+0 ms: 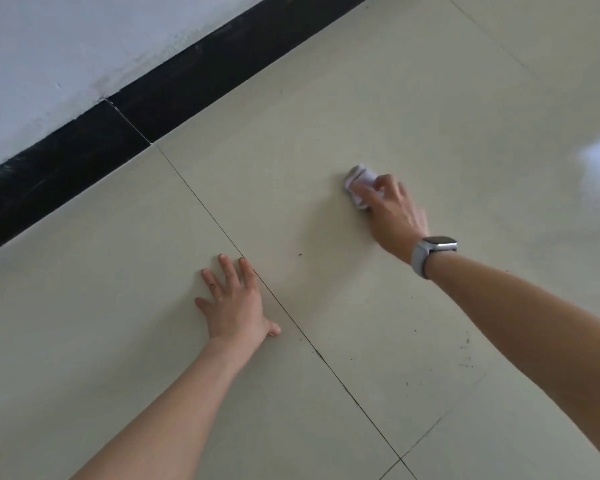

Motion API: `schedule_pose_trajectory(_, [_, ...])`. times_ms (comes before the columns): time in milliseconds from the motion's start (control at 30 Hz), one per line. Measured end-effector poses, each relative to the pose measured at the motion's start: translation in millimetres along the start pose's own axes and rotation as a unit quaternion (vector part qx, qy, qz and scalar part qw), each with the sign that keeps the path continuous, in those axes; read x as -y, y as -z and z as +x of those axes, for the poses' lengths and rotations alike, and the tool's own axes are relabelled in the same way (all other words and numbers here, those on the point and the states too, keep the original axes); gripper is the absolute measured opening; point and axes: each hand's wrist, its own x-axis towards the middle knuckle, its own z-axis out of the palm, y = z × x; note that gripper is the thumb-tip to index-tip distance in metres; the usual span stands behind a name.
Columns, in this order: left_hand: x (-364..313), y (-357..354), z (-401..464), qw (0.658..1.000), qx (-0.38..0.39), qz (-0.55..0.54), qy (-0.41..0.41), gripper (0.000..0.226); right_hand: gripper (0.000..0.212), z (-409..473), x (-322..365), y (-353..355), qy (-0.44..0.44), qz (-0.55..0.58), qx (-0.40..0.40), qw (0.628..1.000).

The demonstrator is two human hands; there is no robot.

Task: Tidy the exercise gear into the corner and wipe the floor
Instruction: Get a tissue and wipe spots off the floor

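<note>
1. A floor point(326, 116) of pale, glossy tiles is seen, divided by thin dark grout lines.
2. Along its far edge it is bordered by a black skirting strip point(153, 109).
3. A crumpled white cloth point(359, 180) is pressed onto one tile by the right hand point(392, 216).
4. The left hand point(234, 304) is laid flat beside a grout line, fingers spread.
5. Small dark specks point(465, 351) are scattered near the right forearm.

I see pale cream floor tiles point(326, 116) crossed by thin dark grout lines, with small dark specks at lower right. Across the upper left runs a glossy black skirting board point(84, 140) under a white wall point(66, 46). The crumpled cloth point(361, 181) is white; the watch point(433, 251) is grey.
</note>
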Motion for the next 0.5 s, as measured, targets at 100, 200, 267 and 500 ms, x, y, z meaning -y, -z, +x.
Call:
schedule_pose_trajectory(100, [4.0,-4.4,0.4,1.000,-0.006,0.006,-0.009,0.120,0.051,47.4,-19.9,15.4,-0.201,0.030,-0.024,0.979])
schedule_pose_trajectory(200, [6.1,-6.4,0.6,1.000,-0.010,0.012,-0.013,0.120,0.054,64.0,13.5,6.5,-0.140,0.041,-0.018,0.989])
schedule_pose_trajectory(267, [7.5,-4.8,0.0,1.000,-0.007,0.012,-0.012,0.120,0.057,53.2,50.6,-9.4,0.012,0.040,0.019,0.999])
schedule_pose_trajectory(500, [12.5,-5.3,-2.6,0.999,-0.033,0.003,-0.022,0.120,0.056,74.0,58.8,-13.2,0.043,0.009,0.023,0.999])
